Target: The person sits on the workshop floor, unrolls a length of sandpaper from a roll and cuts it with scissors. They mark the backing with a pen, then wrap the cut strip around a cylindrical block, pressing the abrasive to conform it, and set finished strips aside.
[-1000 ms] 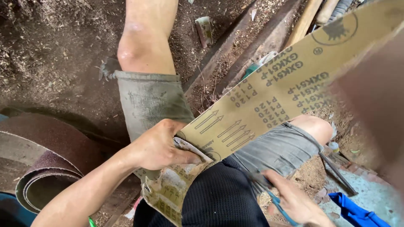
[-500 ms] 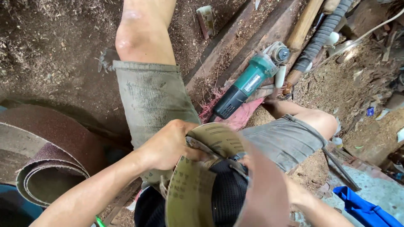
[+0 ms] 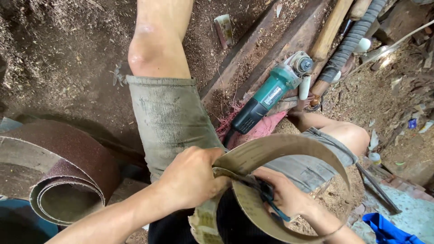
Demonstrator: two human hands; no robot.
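Observation:
My left hand (image 3: 192,178) grips the near end of a long tan strip of sandpaper (image 3: 289,145), which curls in a loop over my lap. Inside that loop, my right hand (image 3: 282,192) holds a pair of scissors with blue handles (image 3: 270,199), the blades at the strip next to my left thumb. A ragged cut piece of the strip hangs below my left hand (image 3: 204,223). I sit on the ground with both knees bent, in grey shorts.
A green and black angle grinder (image 3: 271,92) lies on a pink cloth between my legs. A big roll of brown sandpaper (image 3: 68,180) stands at left. Wooden beams, a wooden handle (image 3: 330,29), a ribbed hose (image 3: 350,38) and sawdust lie beyond; blue cloth (image 3: 384,228) at lower right.
The strip, stretched out flat to the upper right a second ago, has curled back into a loop. My right hand has brought the scissors up inside it, to the strip.

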